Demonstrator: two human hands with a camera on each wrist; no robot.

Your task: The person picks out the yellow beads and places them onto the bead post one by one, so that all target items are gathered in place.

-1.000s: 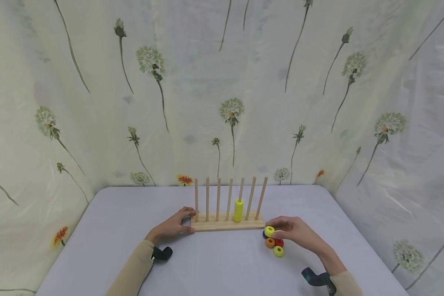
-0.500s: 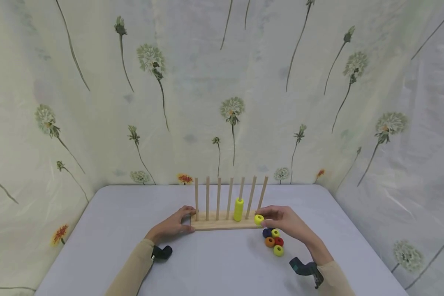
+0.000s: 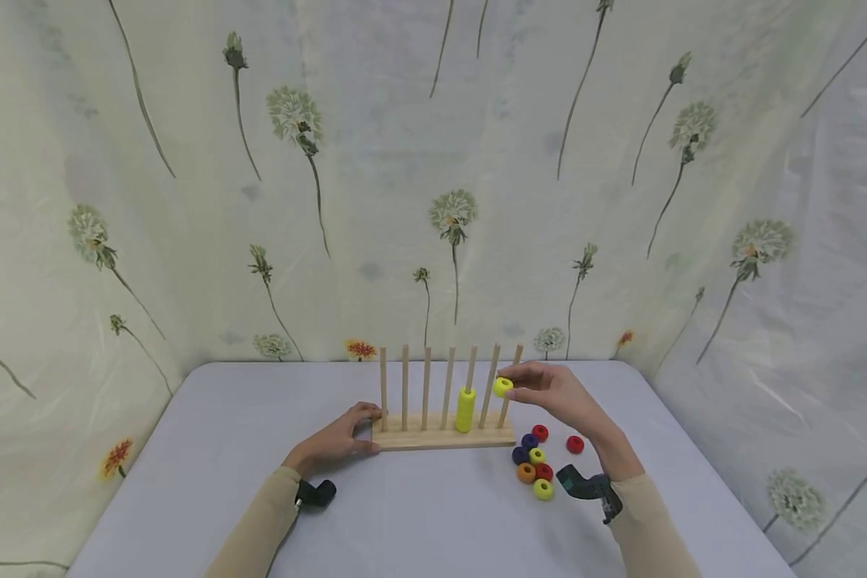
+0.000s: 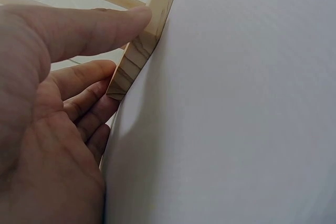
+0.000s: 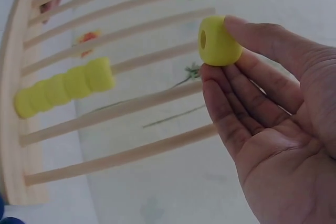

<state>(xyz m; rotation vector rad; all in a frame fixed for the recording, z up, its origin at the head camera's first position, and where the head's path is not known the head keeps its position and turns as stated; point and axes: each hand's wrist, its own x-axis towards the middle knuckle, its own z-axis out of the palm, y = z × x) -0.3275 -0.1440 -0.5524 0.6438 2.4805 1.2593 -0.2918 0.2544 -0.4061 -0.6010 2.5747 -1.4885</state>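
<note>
A wooden peg rack (image 3: 412,438) with a row of upright pegs stands on the table. Yellow beads (image 3: 466,411) are stacked on one peg, the third from the right. My left hand (image 3: 339,435) grips the rack's left end, thumb (image 4: 100,30) at its front edge and fingers behind. Between thumb and fingertips my right hand (image 3: 559,397) pinches a yellow bead (image 5: 219,43), raised in front of the two rightmost pegs in the head view. The bead's hole (image 5: 203,39) shows in the right wrist view, to the right of the stacked peg's upper part.
Right of the rack lie several loose beads: red (image 3: 575,444), dark blue (image 3: 522,455), orange (image 3: 526,473) and yellow (image 3: 543,490). A floral curtain (image 3: 376,201) hangs behind the white table (image 3: 405,522). Each wrist carries a dark camera mount (image 3: 588,486).
My right hand has lifted the yellow bead from the loose beads, up and left to the pegs' upper part. Loose beads behind the hand now show. The left hand stays on the rack.
</note>
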